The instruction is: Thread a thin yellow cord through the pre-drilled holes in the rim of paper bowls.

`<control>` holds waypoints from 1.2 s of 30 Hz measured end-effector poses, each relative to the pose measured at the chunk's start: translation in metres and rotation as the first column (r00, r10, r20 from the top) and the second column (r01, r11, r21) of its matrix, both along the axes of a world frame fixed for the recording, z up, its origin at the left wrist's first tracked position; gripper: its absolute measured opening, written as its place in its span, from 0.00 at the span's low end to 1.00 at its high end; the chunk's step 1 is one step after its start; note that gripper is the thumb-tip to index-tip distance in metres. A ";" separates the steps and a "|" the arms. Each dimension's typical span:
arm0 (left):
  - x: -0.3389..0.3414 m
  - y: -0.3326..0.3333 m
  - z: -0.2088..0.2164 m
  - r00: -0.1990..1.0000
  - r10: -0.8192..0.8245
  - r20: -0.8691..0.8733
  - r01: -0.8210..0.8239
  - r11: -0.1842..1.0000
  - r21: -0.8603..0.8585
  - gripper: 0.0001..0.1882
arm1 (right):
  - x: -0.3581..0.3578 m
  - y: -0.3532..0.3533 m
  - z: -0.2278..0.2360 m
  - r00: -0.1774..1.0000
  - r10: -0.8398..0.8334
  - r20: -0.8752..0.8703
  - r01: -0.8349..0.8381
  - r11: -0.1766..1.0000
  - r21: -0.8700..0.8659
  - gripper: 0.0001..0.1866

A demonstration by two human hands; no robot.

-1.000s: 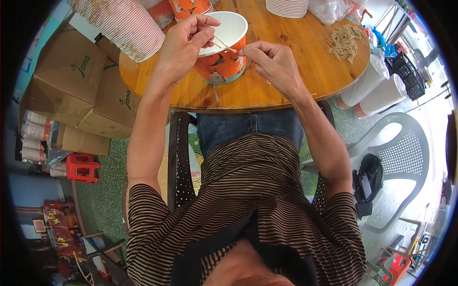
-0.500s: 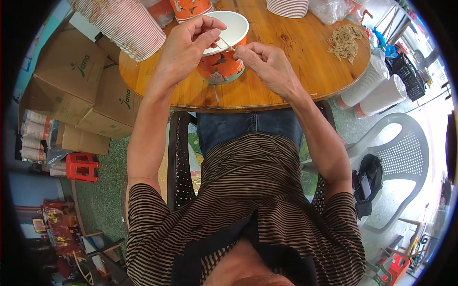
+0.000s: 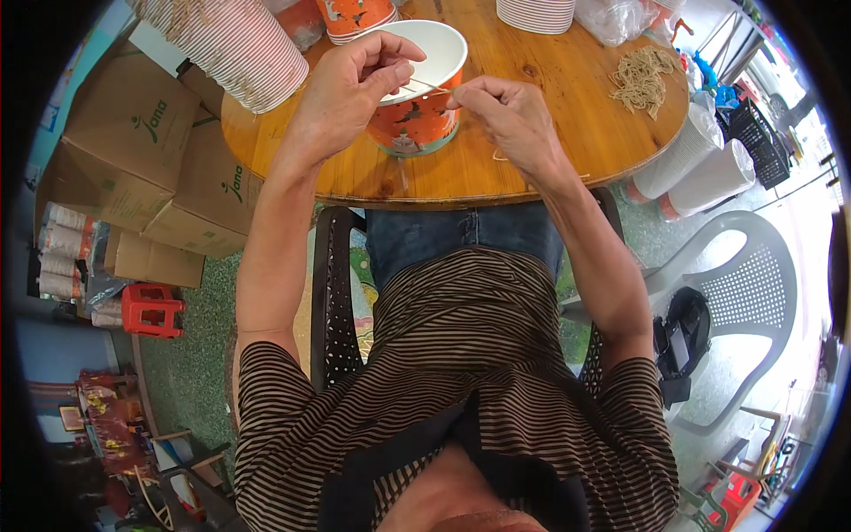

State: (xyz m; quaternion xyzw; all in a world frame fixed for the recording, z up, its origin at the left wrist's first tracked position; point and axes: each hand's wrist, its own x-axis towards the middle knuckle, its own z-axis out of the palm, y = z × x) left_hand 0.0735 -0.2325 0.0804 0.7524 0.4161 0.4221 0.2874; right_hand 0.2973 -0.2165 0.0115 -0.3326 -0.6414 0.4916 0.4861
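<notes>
An orange patterned paper bucket (image 3: 415, 124) with a white inside stands upright on the wooden table in front of me. Over its near rim a thin tan string (image 3: 430, 87) stretches between my hands. My left hand (image 3: 359, 84) pinches one end between thumb and fingers at the bucket's left side. At the right side, my right hand (image 3: 510, 115) has thumb and forefinger closed on the other part of the string. A loose bit of string shows on the table below the right hand. A tangled heap of tan string (image 3: 645, 82) lies at the table's right.
The round wooden table (image 3: 567, 115) holds a leaning stack of paper buckets (image 3: 235, 53) on the left, more stacked buckets (image 3: 534, 14) at the back and clear plastic bags (image 3: 612, 19). Cardboard boxes (image 3: 133, 124) fill the left; a grey plastic chair (image 3: 745, 284) stands right.
My right hand has moved slightly to the right, lengthening the visible string between the hands. The bucket has shifted a little to the right. My left hand stays nearly in place.
</notes>
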 end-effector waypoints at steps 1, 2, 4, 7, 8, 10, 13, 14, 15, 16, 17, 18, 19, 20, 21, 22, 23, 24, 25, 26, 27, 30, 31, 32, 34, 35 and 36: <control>0.001 -0.001 0.000 1.000 0.000 0.000 0.000 1.000 0.000 0.08 | 0.002 0.001 0.000 0.998 0.014 -0.060 -0.016 0.999 -0.040 0.14; 0.002 -0.003 0.001 1.000 -0.014 -0.015 0.014 1.000 0.006 0.09 | 0.004 0.001 0.000 0.998 0.014 -0.060 -0.017 0.999 -0.040 0.14; 0.003 -0.003 0.001 0.999 -0.031 -0.029 0.032 0.999 0.013 0.09 | 0.007 0.001 0.001 0.981 0.026 -0.192 -0.055 0.988 -0.143 0.13; 0.002 -0.002 0.001 0.995 -0.078 -0.069 0.076 0.997 -0.030 0.10 | 0.008 -0.003 0.005 0.967 0.030 -0.252 -0.093 0.965 -0.244 0.12; 0.001 -0.003 0.000 0.994 -0.077 -0.075 0.075 0.997 -0.034 0.10 | 0.008 -0.003 0.006 0.967 0.030 -0.252 -0.092 0.966 -0.240 0.12; 0.000 -0.003 0.000 0.994 -0.074 -0.080 0.071 0.997 -0.030 0.10 | 0.007 -0.001 0.006 0.936 0.068 -0.345 -0.169 0.948 -0.271 0.12; 0.002 -0.005 -0.002 0.991 -0.085 -0.106 0.086 0.996 0.002 0.10 | 0.006 0.001 0.004 0.901 0.067 -0.429 -0.213 0.929 -0.303 0.12; 0.004 -0.006 -0.003 0.991 -0.080 -0.112 0.082 0.996 0.015 0.10 | 0.005 0.002 0.004 0.902 0.071 -0.426 -0.214 0.930 -0.299 0.12; 0.005 -0.008 -0.003 0.990 -0.073 -0.117 0.077 0.997 0.028 0.09 | 0.003 0.002 0.005 0.881 0.055 -0.470 -0.228 0.920 -0.319 0.11; 0.006 -0.009 -0.004 0.991 -0.068 -0.113 0.072 0.997 0.035 0.09 | 0.002 0.003 0.006 0.859 0.039 -0.511 -0.243 0.909 -0.338 0.09; 0.006 -0.010 -0.006 0.992 -0.060 -0.108 0.065 0.997 0.043 0.09 | 0.002 0.004 0.006 0.862 0.047 -0.505 -0.246 0.910 -0.334 0.09; 0.006 -0.011 -0.007 0.994 -0.050 -0.101 0.056 0.997 0.053 0.09 | 0.003 0.005 0.006 0.854 0.101 -0.510 -0.297 0.900 -0.319 0.10; 0.006 -0.011 -0.006 0.995 -0.041 -0.091 0.046 0.997 0.060 0.09 | 0.005 0.007 0.008 0.845 0.154 -0.512 -0.347 0.887 -0.305 0.10; 0.006 -0.011 -0.005 0.990 -0.024 -0.141 0.039 0.994 0.106 0.09 | 0.008 0.006 0.011 0.849 0.165 -0.501 -0.352 0.886 -0.304 0.10; 0.005 -0.013 -0.006 0.982 0.003 -0.187 0.025 0.989 0.149 0.09 | 0.011 -0.001 0.017 0.883 0.207 -0.421 -0.344 0.896 -0.280 0.11; 0.004 -0.013 -0.006 0.985 0.020 -0.171 0.007 0.988 0.153 0.09 | 0.013 -0.004 0.022 0.909 0.246 -0.335 -0.339 0.906 -0.255 0.12; 0.004 -0.012 -0.007 0.988 0.017 -0.156 -0.002 0.995 0.097 0.09 | 0.016 -0.003 0.025 0.895 0.307 -0.323 -0.388 0.893 -0.229 0.15; 0.007 -0.011 -0.006 0.990 0.005 -0.139 0.001 0.999 0.039 0.10 | 0.020 -0.004 0.028 0.899 0.313 -0.307 -0.390 0.890 -0.234 0.15; 0.010 -0.013 -0.005 0.993 0.011 -0.122 -0.006 0.999 0.040 0.10 | 0.024 -0.004 0.033 0.909 0.316 -0.271 -0.376 0.903 -0.209 0.15; 0.013 -0.015 -0.003 0.989 0.043 -0.142 -0.040 0.999 0.025 0.11 | 0.028 -0.005 0.036 0.919 0.317 -0.235 -0.362 0.914 -0.184 0.16; 0.015 -0.017 -0.001 0.983 0.077 -0.164 -0.076 0.997 0.012 0.13 | 0.030 -0.006 0.038 0.920 0.325 -0.218 -0.366 0.912 -0.187 0.16; 0.021 -0.004 -0.013 0.970 0.120 -0.212 0.006 0.858 0.514 0.18 | 0.037 -0.010 0.043 0.947 0.294 -0.128 -0.313 0.933 -0.175 0.17; 0.028 -0.004 -0.014 0.976 0.124 -0.180 -0.010 0.849 0.529 0.18 | 0.039 -0.010 0.042 0.947 0.300 -0.114 -0.316 0.934 -0.168 0.16; 0.033 -0.004 -0.014 0.978 0.124 -0.168 -0.017 0.848 0.529 0.18 | 0.041 -0.010 0.042 0.947 0.306 -0.101 -0.319 0.934 -0.160 0.16; 0.043 -0.006 -0.009 0.975 0.063 -0.213 0.050 0.874 0.484 0.15 | 0.047 -0.011 0.042 0.957 0.281 -0.075 -0.289 0.946 -0.146 0.15; 0.047 -0.007 -0.005 0.970 0.055 -0.238 0.061 0.891 0.451 0.12 | 0.050 -0.012 0.043 0.965 0.255 -0.060 -0.260 0.957 -0.127 0.14; 0.049 -0.004 -0.007 0.971 0.056 -0.231 0.056 0.890 0.452 0.12 | 0.053 -0.012 0.044 0.965 0.256 -0.053 -0.261 0.957 -0.128 0.14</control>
